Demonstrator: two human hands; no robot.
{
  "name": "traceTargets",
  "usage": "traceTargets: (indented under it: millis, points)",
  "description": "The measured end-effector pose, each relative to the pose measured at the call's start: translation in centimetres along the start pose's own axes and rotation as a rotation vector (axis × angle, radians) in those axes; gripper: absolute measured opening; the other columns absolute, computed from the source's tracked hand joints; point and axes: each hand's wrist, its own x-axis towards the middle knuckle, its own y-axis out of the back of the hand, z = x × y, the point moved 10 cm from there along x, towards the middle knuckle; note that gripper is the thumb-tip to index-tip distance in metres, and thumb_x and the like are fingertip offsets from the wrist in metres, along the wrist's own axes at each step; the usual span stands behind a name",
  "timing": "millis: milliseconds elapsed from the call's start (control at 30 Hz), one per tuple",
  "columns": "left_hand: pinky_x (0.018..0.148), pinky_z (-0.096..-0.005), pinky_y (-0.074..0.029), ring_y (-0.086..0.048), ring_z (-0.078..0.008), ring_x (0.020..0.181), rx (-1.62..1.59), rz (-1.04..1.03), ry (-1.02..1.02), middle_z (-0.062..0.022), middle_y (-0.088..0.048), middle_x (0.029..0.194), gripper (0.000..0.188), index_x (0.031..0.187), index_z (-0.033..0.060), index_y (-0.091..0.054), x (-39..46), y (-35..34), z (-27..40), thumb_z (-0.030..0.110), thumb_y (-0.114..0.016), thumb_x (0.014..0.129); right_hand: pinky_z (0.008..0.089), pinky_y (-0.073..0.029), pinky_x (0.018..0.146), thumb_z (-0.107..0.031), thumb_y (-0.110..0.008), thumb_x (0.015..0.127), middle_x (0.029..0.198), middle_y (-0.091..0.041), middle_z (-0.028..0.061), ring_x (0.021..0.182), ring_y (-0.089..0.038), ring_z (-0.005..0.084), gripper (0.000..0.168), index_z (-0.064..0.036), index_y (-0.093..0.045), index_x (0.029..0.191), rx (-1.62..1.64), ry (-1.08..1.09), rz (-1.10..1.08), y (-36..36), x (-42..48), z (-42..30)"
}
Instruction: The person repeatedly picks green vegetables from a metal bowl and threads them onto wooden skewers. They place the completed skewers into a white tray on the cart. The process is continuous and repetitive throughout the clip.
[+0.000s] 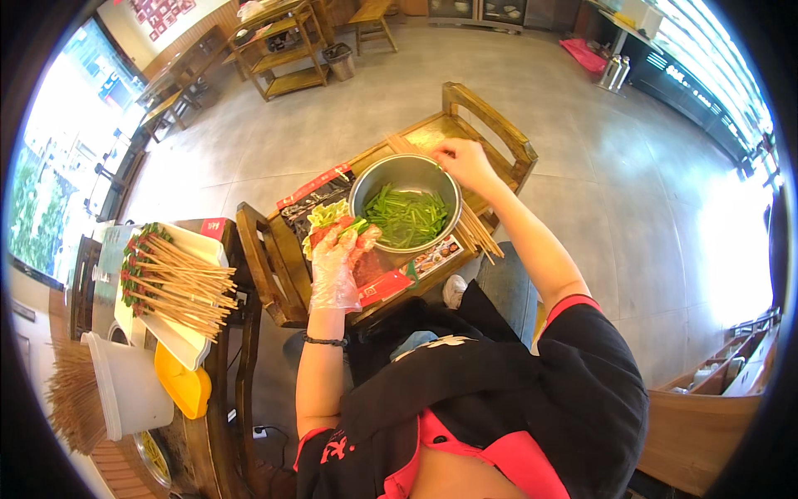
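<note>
My left hand (340,252), in a thin see-through plastic glove, grips a slice of red meat (321,234) with cut green vegetable pieces (358,224) against it. Just right of it stands a round metal pot (454,215) with green vegetable lengths (405,218) inside. At the pot's far right rim is my bare right hand (462,161), its fingers bent together; I cannot tell whether they hold anything. Pale yellow-green leaves or packing (325,215) show beyond my left hand. Under it lies a black and red plastic bag (386,285), with reddish meat visible.
Bamboo skewers (479,232) lie beside the pot on a wooden chair or stool (489,115). On the left table, a white tray (215,246) carries several loaded skewers (181,280). Near it are a white bucket (134,387) of skewers and a yellow tray (184,380).
</note>
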Motion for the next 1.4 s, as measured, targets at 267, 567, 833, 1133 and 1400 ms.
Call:
traceTargets:
  millis: [267, 567, 833, 1133, 1400]
  points:
    - [0.091, -0.0378, -0.051, -0.062, -0.0354, 0.102, -0.075, -0.082, -0.007, -0.0211, -0.058, 0.108, 0.032, 0.116, -0.0105, -0.048, 0.5, -1.3, -0.6, 0.0, -0.053, 0.086, 0.0307, -0.052, 0.077, -0.003, -0.059, 0.08, 0.095, -0.069, 0.0088, 0.086, -0.066, 0.0173, 0.021, -0.002, -0.067, 0.1, 0.292, 0.088, -0.412, -4.2, -2.2, -1.2]
    - [0.089, -0.0335, -0.051, -0.062, -0.0239, 0.099, -0.006, -0.091, 0.004, -0.0141, -0.06, 0.109, 0.034, 0.12, -0.0063, -0.049, 0.0, -1.6, -0.7, 0.003, -0.056, 0.089, 0.0328, -0.049, 0.071, -0.008, -0.065, 0.079, 0.091, -0.063, 0.0102, 0.084, -0.061, 0.0254, 0.016, -0.005, -0.067, 0.095, 0.225, 0.465, -0.415, -7.2, -6.4, -13.0]
    - [0.086, -0.0323, -0.052, -0.062, -0.0224, 0.095, 0.037, -0.081, 0.012, -0.0161, -0.062, 0.105, 0.031, 0.119, -0.0065, -0.05, 0.3, -1.7, -1.6, 0.004, -0.054, 0.09, 0.0345, -0.048, 0.072, -0.007, -0.063, 0.079, 0.086, -0.062, 0.0109, 0.081, -0.061, 0.0282, 0.011, -0.004, -0.066, 0.09, 0.127, 0.676, -0.42, -7.6, -7.1, -13.7]
    - [0.083, -0.0325, -0.053, -0.064, -0.0274, 0.095, 0.078, 0.024, -0.014, -0.0227, -0.062, 0.104, 0.032, 0.122, -0.0059, -0.047, -0.5, -0.9, -0.1, 0.007, -0.05, 0.093, 0.0333, -0.051, 0.08, -0.003, -0.061, 0.079, 0.1, -0.067, 0.0121, 0.089, -0.065, 0.0266, 0.019, -0.003, -0.066, 0.098, -0.002, 0.248, -0.369, -5.4, -3.5, -4.1]
    - [0.082, -0.0327, -0.053, -0.063, -0.0292, 0.095, 0.021, 0.003, -0.004, -0.0249, -0.062, 0.103, 0.03, 0.119, -0.0066, -0.048, -0.1, -1.1, -0.6, 0.001, -0.051, 0.091, 0.0276, -0.052, 0.073, -0.009, -0.06, 0.084, 0.087, -0.069, 0.0106, 0.082, -0.067, 0.0141, 0.018, -0.001, -0.066, 0.099, 0.414, 0.005, -0.215, -1.4, -1.6, -0.4]
